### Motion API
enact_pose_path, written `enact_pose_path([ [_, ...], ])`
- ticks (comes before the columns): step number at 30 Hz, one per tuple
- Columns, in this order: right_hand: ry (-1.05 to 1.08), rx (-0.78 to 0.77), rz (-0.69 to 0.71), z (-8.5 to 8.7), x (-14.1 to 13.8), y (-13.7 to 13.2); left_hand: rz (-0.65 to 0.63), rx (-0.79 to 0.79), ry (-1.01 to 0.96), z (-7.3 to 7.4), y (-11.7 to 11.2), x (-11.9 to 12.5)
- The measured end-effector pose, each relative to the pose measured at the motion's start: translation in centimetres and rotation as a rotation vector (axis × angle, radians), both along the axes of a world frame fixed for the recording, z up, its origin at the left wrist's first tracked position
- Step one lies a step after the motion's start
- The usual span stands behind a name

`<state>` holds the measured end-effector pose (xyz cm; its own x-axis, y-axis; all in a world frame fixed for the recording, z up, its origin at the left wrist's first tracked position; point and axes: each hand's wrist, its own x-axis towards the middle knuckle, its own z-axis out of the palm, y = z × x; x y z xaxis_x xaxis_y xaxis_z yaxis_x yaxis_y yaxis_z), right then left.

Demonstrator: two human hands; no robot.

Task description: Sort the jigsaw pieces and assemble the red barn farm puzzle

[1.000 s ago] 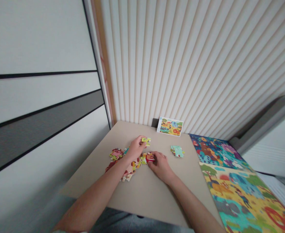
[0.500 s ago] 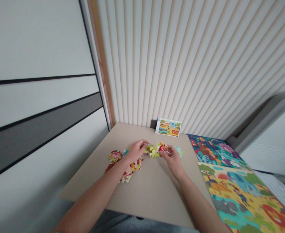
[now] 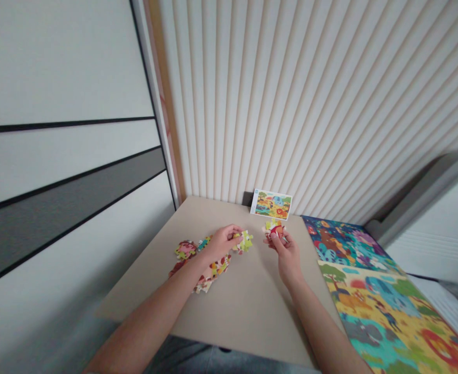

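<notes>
My right hand [image 3: 290, 254] is closed on a few puzzle pieces [image 3: 276, 229] in red, white and yellow, held up off the table. To its left, my left hand [image 3: 225, 243] pinches a yellow-green puzzle piece [image 3: 245, 241]; more may lie beneath it. A gap separates what the two hands hold. A pile of loose puzzle pieces [image 3: 221, 266] in red, pink and yellow lies under and beside my left forearm, which hides part of it. At its far left is a pink and green puzzle piece [image 3: 185, 249].
A small picture card [image 3: 271, 204] with animals leans at the table's [image 3: 248, 306] back edge, against a ribbed panel [image 3: 229, 104]. Two puzzle pictures, a dark blue one [image 3: 345, 241] and a yellow animal one [image 3: 388, 311], lie along the right. A white wall [image 3: 107, 228] bounds the left.
My right hand has moved up and right with its red pieces, away from the yellow-green piece at my left hand. The light teal piece beside my right hand is out of sight.
</notes>
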<state>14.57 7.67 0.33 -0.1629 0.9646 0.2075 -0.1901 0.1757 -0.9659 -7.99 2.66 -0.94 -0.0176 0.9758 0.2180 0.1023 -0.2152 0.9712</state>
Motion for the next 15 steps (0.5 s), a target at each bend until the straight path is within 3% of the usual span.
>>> enact_pose_path([
  [6, -0.071, 0.071, 0.179, -0.5, -1.4, -0.9, -0.052, 0.019, -0.044, 0.8, -0.4, 0.7],
  [11, -0.346, 0.228, 0.216, -1.6, -2.4, -1.9, -0.159, 0.037, -0.027, 1.2, -0.8, 1.2],
  [15, -0.564, 0.342, 0.206, -2.3, -2.5, -2.3, -0.079, 0.053, -0.017, 1.4, -0.6, 0.5],
])
